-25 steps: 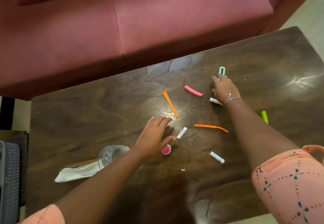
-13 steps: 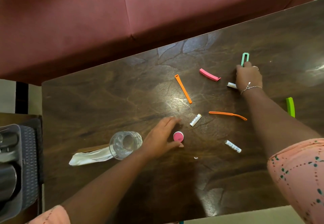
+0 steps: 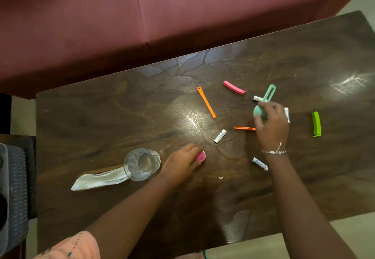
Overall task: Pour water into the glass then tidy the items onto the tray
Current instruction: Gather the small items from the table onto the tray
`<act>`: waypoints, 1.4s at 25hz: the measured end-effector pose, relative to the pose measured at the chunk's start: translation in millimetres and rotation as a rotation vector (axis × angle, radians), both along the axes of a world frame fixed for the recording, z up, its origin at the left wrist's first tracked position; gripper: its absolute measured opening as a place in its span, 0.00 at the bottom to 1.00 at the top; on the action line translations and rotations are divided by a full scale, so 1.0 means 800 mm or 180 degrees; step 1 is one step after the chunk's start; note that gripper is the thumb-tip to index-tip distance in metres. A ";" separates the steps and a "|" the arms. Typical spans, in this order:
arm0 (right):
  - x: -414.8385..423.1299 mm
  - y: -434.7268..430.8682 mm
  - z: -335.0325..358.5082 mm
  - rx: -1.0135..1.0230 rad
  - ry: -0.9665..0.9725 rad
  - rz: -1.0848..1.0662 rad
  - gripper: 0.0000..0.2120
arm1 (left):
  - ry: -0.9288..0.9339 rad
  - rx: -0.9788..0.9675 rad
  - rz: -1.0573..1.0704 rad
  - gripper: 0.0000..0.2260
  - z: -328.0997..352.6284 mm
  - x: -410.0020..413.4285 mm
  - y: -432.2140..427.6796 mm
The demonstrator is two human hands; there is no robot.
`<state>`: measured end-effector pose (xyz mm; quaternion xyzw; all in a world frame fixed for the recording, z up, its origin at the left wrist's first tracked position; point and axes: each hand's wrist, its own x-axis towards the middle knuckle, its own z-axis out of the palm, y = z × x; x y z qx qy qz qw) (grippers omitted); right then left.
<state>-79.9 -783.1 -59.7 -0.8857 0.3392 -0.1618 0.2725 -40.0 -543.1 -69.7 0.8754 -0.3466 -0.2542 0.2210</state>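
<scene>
A clear glass (image 3: 142, 164) stands on the dark wooden table (image 3: 101, 120) at the left, beside a white napkin (image 3: 99, 179). My left hand (image 3: 180, 163) is closed on a small pink round piece (image 3: 201, 156) just right of the glass. My right hand (image 3: 272, 127) grips a mint-green tool (image 3: 265, 100) with a looped handle, lifted a little over the table's middle right. Around it lie several white batteries, among them one battery (image 3: 220, 136) near the centre and another battery (image 3: 259, 163) by my right wrist.
Two orange clips (image 3: 206, 102), (image 3: 244, 128), a pink clip (image 3: 234, 87) and a green clip (image 3: 316, 124) lie scattered on the table. A grey tray (image 3: 14, 187) sits off the table's left edge. A red sofa (image 3: 142, 15) runs behind the table.
My right hand has picked up the mint-green tool and drawn it back toward me. My left hand has closed on the pink round piece. The camera shifted.
</scene>
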 end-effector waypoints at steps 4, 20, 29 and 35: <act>-0.030 0.078 0.023 0.0155 -0.0081 0.0182 0.15 | 0.0049 -0.0558 0.0533 0.13 0.037 -0.009 0.044; 0.036 0.524 0.091 0.0631 0.0056 0.1849 0.16 | -0.0431 -0.0843 0.2199 0.09 0.136 -0.019 0.445; 0.058 0.763 0.071 0.0823 0.0580 0.2999 0.15 | -0.0684 -0.0079 0.3198 0.12 0.106 -0.012 0.669; 0.072 0.871 0.022 0.0219 0.1402 0.3809 0.13 | -0.0118 0.0675 0.3568 0.10 0.042 -0.009 0.715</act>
